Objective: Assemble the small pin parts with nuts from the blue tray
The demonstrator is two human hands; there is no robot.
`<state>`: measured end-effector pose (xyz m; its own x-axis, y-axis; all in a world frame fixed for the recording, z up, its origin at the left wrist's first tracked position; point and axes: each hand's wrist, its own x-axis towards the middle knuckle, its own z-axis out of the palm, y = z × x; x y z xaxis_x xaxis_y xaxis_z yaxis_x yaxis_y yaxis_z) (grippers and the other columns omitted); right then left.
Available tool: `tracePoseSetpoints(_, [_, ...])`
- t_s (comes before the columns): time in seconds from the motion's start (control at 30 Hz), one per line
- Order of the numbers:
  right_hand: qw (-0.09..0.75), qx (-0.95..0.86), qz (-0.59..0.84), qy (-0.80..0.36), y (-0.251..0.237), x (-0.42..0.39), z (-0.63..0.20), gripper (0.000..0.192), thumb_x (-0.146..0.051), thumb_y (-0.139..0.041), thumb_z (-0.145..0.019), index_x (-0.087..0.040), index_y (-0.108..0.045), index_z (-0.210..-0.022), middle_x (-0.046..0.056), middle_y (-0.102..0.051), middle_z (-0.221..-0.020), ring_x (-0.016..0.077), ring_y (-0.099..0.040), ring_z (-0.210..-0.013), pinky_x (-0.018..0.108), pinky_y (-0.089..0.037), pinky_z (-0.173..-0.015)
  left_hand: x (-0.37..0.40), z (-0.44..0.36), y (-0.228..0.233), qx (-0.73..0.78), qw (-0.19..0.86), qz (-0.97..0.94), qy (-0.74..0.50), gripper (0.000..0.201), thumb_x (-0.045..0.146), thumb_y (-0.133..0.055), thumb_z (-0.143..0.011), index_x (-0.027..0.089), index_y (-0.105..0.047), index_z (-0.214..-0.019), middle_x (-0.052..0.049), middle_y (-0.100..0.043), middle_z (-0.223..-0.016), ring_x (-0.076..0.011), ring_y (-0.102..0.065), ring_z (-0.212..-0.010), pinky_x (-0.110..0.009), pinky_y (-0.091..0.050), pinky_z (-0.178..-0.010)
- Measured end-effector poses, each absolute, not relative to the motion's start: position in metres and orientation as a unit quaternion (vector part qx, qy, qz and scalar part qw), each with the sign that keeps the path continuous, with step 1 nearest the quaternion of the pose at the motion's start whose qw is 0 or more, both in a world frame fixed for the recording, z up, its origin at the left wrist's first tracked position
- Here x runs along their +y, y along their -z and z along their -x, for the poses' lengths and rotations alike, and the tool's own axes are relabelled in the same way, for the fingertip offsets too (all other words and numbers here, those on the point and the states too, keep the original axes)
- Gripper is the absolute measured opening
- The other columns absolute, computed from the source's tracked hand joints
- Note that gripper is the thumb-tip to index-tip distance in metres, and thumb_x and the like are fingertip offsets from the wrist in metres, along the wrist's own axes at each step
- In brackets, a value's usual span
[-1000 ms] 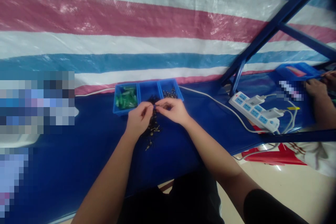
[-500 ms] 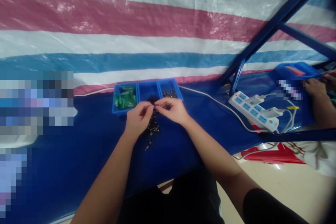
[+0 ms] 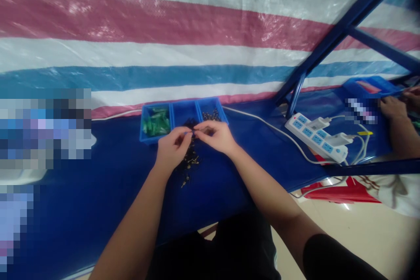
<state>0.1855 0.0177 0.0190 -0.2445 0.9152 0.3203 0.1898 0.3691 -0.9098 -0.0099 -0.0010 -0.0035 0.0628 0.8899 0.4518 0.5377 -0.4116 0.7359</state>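
Note:
My left hand and my right hand meet fingertip to fingertip, both closed in a pinch. Whatever sits between the fingers is too small to make out. Beneath them, a loose pile of small dark and brass-coloured metal parts, screw-like in shape, lies on the blue table. Just behind the hands stands a blue three-compartment tray. Its left compartment has green pieces; the right one holds small metal parts, partly hidden by my right hand. Some dark parts show at the front of the middle compartment.
To the right lies a white power strip with plugs and cables. A blue metal frame rises beside it. Beyond are another person's hand and a blue bin. A striped sheet hangs behind the table.
Both hands keep almost the same pinch above the pile. The view has shifted very slightly; nothing else has visibly moved.

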Motion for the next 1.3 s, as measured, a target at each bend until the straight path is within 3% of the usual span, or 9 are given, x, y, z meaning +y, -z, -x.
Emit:
tracePoseSetpoints(0.4, [0.471, -0.684, 0.396, -0.392, -0.0214, 0.0167, -0.1843, 0.019, -0.033, -0.074, -0.085, -0.019, -0.077, -0.097, 0.005, -0.078, -0.087, 0.0139, -0.071, -0.071, 0.028, -0.060, -0.068, -0.0020, 0.0107, 0.0027, 0.498, 0.211, -0.710, -0.451, 0.017, 0.034, -0.060, -0.095, 0.020, -0.070, -0.098, 0.001, -0.066, -0.070, -0.0106, -0.060, -0.058, -0.022, -0.047, -0.058])
tracePoseSetpoints(0.57, [0.471, -0.680, 0.397, -0.397, -0.0203, 0.0174, -0.1857, 0.020, -0.034, -0.073, -0.085, -0.019, -0.076, -0.098, 0.005, -0.078, -0.087, 0.0145, -0.072, -0.073, 0.028, -0.060, -0.068, -0.0008, 0.0108, 0.0028, 0.501, 0.215, -0.701, -0.461, 0.024, 0.034, -0.064, -0.093, 0.021, -0.069, -0.112, 0.001, -0.068, -0.074, -0.0105, -0.061, -0.059, -0.023, -0.050, -0.061])
tracePoseSetpoints(0.73, [0.466, -0.682, 0.398, -0.399, -0.0204, 0.0174, -0.1857, 0.021, -0.034, -0.073, -0.085, -0.018, -0.077, -0.099, 0.005, -0.079, -0.090, 0.0146, -0.073, -0.075, 0.028, -0.060, -0.070, -0.0004, 0.0098, 0.0025, 0.512, 0.179, -0.702, -0.462, 0.017, 0.033, -0.066, -0.091, 0.021, -0.071, -0.102, 0.002, -0.067, -0.073, -0.0087, -0.058, -0.057, -0.021, -0.047, -0.058])
tracePoseSetpoints(1.07, [0.470, -0.690, 0.390, -0.389, -0.0206, 0.0168, -0.1847, 0.021, -0.032, -0.074, -0.085, -0.016, -0.077, -0.097, 0.005, -0.078, -0.087, 0.0131, -0.071, -0.072, 0.026, -0.058, -0.068, -0.0021, 0.0097, 0.0029, 0.496, 0.206, -0.713, -0.450, 0.017, 0.033, -0.060, -0.095, 0.020, -0.071, -0.098, 0.001, -0.068, -0.074, -0.0093, -0.061, -0.060, -0.021, -0.047, -0.061])
tracePoseSetpoints(1.3, [0.473, -0.681, 0.396, -0.393, -0.0176, 0.0180, -0.1855, 0.020, -0.033, -0.074, -0.085, -0.018, -0.077, -0.098, 0.004, -0.078, -0.085, 0.0132, -0.071, -0.070, 0.026, -0.058, -0.067, 0.0003, 0.0116, 0.0005, 0.500, 0.188, -0.705, -0.466, 0.023, 0.034, -0.068, -0.090, 0.021, -0.071, -0.108, 0.003, -0.065, -0.072, -0.0081, -0.057, -0.058, -0.020, -0.047, -0.060])
